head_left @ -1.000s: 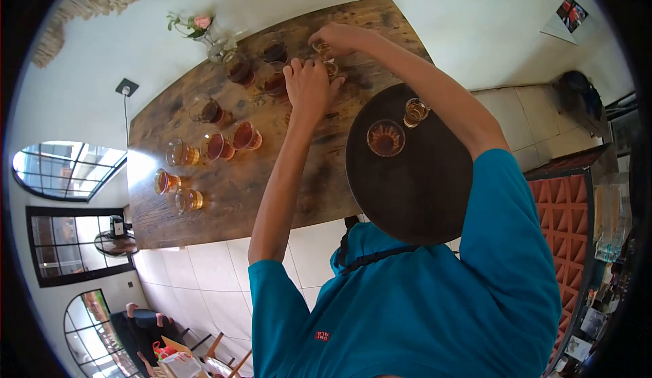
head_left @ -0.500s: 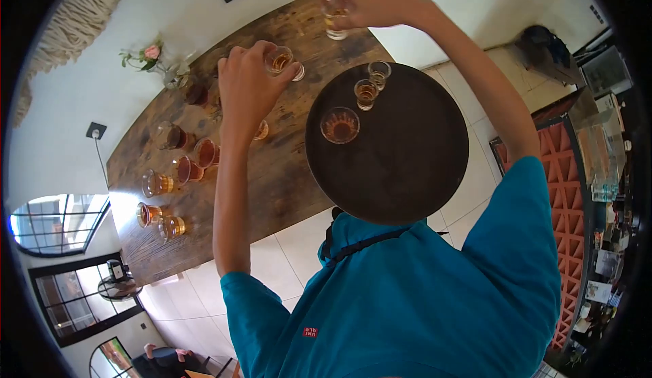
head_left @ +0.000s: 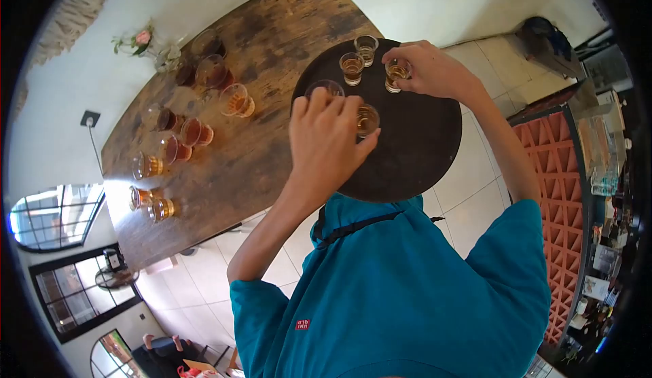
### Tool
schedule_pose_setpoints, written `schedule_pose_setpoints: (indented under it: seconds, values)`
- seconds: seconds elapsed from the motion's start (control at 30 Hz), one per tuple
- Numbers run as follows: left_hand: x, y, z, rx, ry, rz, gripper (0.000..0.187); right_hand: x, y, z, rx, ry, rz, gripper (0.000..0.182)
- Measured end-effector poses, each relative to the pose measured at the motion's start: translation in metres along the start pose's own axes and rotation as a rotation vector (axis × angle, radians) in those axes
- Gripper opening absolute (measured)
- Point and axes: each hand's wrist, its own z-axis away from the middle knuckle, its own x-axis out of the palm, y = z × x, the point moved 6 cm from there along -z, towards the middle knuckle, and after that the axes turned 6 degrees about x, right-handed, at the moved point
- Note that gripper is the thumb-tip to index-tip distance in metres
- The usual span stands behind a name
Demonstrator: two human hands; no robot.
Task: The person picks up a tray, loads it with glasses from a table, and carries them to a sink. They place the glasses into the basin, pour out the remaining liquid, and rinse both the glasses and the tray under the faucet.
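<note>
A round dark tray (head_left: 414, 157) is in front of my chest, overlapping the wooden table's near edge in this view. My left hand (head_left: 322, 137) is over the tray's left part, fingers closed around a small glass of amber liquid (head_left: 367, 121). Partly hidden behind those fingers is a wider glass (head_left: 324, 90) on the tray. My right hand (head_left: 431, 71) grips a shot glass (head_left: 396, 78) by its rim at the tray's far right. Beside it on the tray stand a shot glass with brown liquid (head_left: 352, 71) and a paler one (head_left: 366, 49).
Several glasses of red, brown and amber drinks stand along the left of the wooden table (head_left: 272, 157), including an amber-red glass (head_left: 236, 101). A flower in a vase (head_left: 166, 57) is by the wall. A bag (head_left: 547, 37) lies at right; a seated person (head_left: 163, 354) appears lower left.
Both hands have moved from above the table to the tray, each bringing a small glass. My left hand went right and toward me; my right hand came down and to the right.
</note>
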Motion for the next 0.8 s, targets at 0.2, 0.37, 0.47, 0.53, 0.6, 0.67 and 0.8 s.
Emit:
schedule_pose_setpoints:
  seconds: [0.2,0.37,0.47,0.53,0.6,0.67,0.8]
  values:
    - [0.034,-0.002,-0.016,-0.014,-0.037,-0.095,0.04,0.02,-0.002,-0.004,0.081,-0.057,-0.091,0.042]
    - [0.056,-0.007,-0.029,-0.025,-0.069,-0.137,0.038,0.025,0.008,-0.006,-0.054,0.108,-0.057,0.041]
    - [0.064,-0.012,-0.031,-0.036,-0.019,-0.173,0.038,0.027,0.01,-0.011,0.06,-0.031,-0.109,0.043]
    - [0.067,-0.014,-0.031,-0.042,-0.023,-0.173,0.041,0.026,0.008,-0.012,0.062,-0.026,-0.133,0.043]
    - [0.068,-0.017,-0.029,-0.061,-0.015,-0.197,0.042,0.026,0.006,-0.013,0.067,-0.022,-0.152,0.043]
    - [0.073,-0.016,-0.027,-0.08,-0.063,-0.174,0.048,0.024,0.008,-0.011,0.113,-0.044,-0.216,0.046]
    - [0.068,-0.012,-0.019,-0.095,-0.015,-0.113,0.062,0.017,0.005,-0.004,0.165,-0.084,-0.35,0.051]
